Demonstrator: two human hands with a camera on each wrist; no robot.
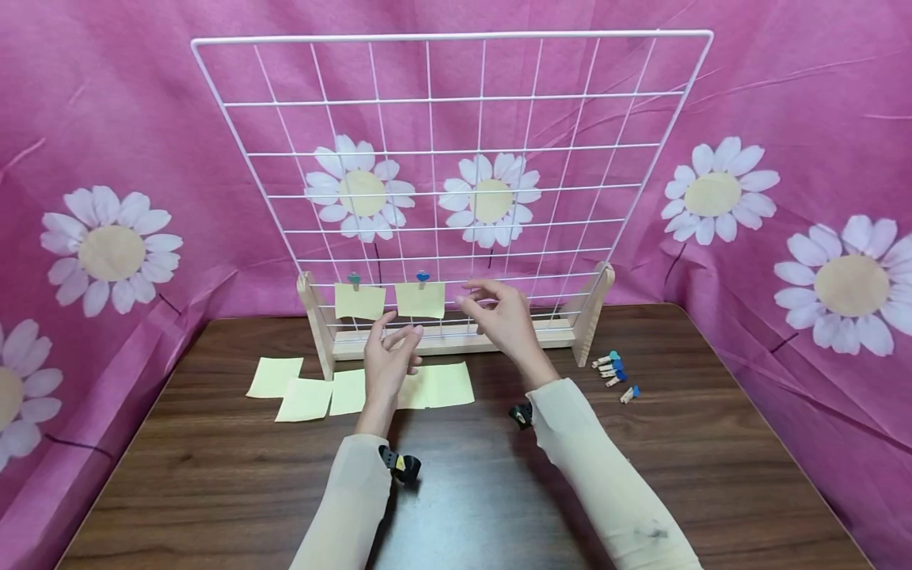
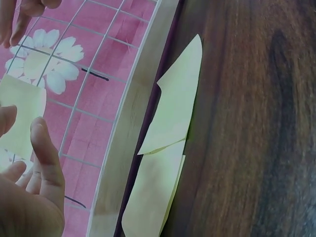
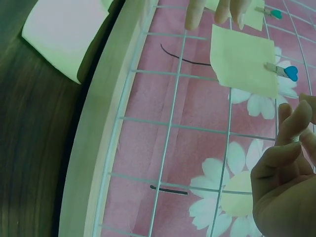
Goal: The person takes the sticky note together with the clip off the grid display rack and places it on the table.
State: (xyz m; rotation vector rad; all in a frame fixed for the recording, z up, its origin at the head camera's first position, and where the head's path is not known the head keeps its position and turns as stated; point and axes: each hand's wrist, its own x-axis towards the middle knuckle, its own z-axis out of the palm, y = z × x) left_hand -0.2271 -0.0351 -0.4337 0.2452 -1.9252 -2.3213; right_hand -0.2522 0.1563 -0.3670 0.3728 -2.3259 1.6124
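Two yellow sticky notes hang on a white wire grid (image 1: pixel 429 150), each under a small clothespin with a heart on it. The left note (image 1: pixel 359 302) has a green-heart clothespin (image 1: pixel 355 280); the right note (image 1: pixel 420 300) has a blue-heart clothespin (image 3: pixel 290 73). Just below the right note is my left hand (image 1: pixel 388 366), its fingers loosely spread and holding nothing. My right hand (image 1: pixel 504 318) is raised in front of the grid, right of that same note, with bent, relaxed fingers and nothing between them.
More yellow sticky notes (image 1: pixel 305 400) lie in a row on the brown table (image 1: pixel 214 491), partly behind my left forearm. Several heart clothespins (image 1: pixel 613 369) lie at the right. Wooden feet (image 1: pixel 594 317) hold the grid up before a pink flowered cloth (image 1: pixel 114 95).
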